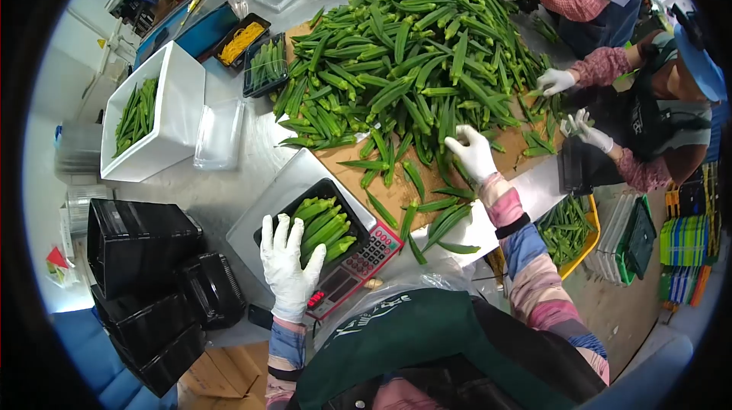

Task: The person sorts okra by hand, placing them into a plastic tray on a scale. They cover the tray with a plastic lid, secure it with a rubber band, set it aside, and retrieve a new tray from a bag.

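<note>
My left hand (290,261), in a white glove, rests with fingers spread at the left edge of a black tray (352,215). Inside the tray, several okra pods (324,227) lie side by side. The tray sits on a digital scale (358,269) with a red keypad panel and a lit red display. My right hand (473,156), also gloved, reaches to the near edge of a large okra pile (412,51). Its fingers are slightly curved and apart, close to the pods, with nothing visible between them. Loose okra (450,223) lie on brown cardboard (335,158) below the pile.
At left stand a white foam box (171,116) of okra, clear lids (219,134) and stacked black trays (137,246). A filled tray (267,65) and yellow bands (242,42) lie behind. Two co-workers' gloved hands (555,80) work at right; a yellow crate (583,238) is below.
</note>
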Motion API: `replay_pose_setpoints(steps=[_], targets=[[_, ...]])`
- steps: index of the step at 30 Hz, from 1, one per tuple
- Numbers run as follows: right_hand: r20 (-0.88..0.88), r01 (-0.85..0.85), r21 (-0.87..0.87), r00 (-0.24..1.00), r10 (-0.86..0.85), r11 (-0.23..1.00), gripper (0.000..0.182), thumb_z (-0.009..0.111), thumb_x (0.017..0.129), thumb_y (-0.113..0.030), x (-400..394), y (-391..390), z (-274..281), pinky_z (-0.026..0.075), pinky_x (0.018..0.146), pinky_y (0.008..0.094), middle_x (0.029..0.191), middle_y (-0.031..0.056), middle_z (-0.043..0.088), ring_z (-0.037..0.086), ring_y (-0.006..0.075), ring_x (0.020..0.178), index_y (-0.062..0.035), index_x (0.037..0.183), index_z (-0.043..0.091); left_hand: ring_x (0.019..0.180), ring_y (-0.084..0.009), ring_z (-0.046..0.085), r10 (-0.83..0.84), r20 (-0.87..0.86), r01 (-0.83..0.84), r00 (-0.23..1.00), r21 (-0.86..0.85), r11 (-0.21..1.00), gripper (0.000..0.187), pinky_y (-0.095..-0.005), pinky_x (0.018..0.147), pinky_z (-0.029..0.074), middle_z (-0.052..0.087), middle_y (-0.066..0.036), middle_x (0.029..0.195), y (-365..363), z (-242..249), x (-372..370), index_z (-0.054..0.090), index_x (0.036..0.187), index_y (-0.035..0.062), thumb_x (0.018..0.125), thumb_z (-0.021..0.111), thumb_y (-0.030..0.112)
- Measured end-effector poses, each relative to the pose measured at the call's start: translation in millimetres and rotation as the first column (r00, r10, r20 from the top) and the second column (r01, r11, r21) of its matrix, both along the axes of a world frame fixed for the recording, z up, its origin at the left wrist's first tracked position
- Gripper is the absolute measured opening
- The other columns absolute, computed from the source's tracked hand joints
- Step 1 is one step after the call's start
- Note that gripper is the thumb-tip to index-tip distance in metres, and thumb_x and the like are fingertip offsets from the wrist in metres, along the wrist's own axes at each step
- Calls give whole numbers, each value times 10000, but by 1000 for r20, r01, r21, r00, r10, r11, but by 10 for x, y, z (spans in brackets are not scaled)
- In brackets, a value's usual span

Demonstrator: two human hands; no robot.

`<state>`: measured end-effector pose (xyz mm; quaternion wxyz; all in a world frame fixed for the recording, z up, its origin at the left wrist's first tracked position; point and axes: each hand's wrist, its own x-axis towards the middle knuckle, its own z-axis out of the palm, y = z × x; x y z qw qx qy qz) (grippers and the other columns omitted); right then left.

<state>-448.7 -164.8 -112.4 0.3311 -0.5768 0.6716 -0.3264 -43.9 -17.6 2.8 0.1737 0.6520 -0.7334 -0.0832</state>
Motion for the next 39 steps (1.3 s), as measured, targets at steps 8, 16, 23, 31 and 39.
replay_pose_setpoints(steps=[8, 16, 23, 31, 39], targets=[[995, -260, 102, 27, -98, 960, 475, 480, 1062, -307, 139, 734, 184, 427, 732, 310, 914, 5, 605, 513, 122, 745, 29, 1396, 497, 1411, -396, 375, -11, 21, 11, 1000, -7, 1000, 556, -471, 1139, 334, 533, -179, 1408, 4, -37, -27, 620, 1280, 42, 768, 805, 158], [940, -292, -10, -328, -90, 956, 455, 449, 1072, -299, 299, 880, 239, 419, 759, 303, 826, -16, 514, 467, 105, 706, 33, 1380, 497, 1402, -402, 381, -12, 62, 12, 998, -3, 1000, 555, -477, 1142, 328, 546, -172, 1391, 0, -62, -37, 624, 1283, 44, 784, 796, 212], [418, -295, -31, 864, 280, 955, 287, 777, 803, -96, 1136, 855, 848, 455, 760, 266, 897, 4, 619, 553, 102, 835, -41, 1079, 720, 1355, -372, 456, 31, -85, -35, 996, -43, 998, 542, -436, 1131, 370, 567, -162, 1384, -3, -46, 11, 611, 1318, 43, 808, 771, 132], [-290, -671, -418, 737, 610, 612, 350, 757, 771, -104, 2295, 843, 803, 428, 900, 389, 1048, 15, 618, 577, 238, 994, -118, 1114, 686, 1295, -255, 531, 251, -629, -430, 736, -147, 891, 442, -353, 1110, 388, 579, -135, 1376, 179, -350, 199, 549, 1373, 12, 937, 537, -60], [-222, -470, -487, 882, 416, 736, 181, 718, 809, -58, 1774, 682, 816, 476, 852, 380, 994, 52, 703, 629, 256, 939, -107, 984, 721, 1324, -234, 510, 316, -770, -581, 554, -87, 809, 411, -353, 1149, 362, 546, -164, 1410, 363, -359, 503, 480, 1401, -53, 991, 470, -48]])
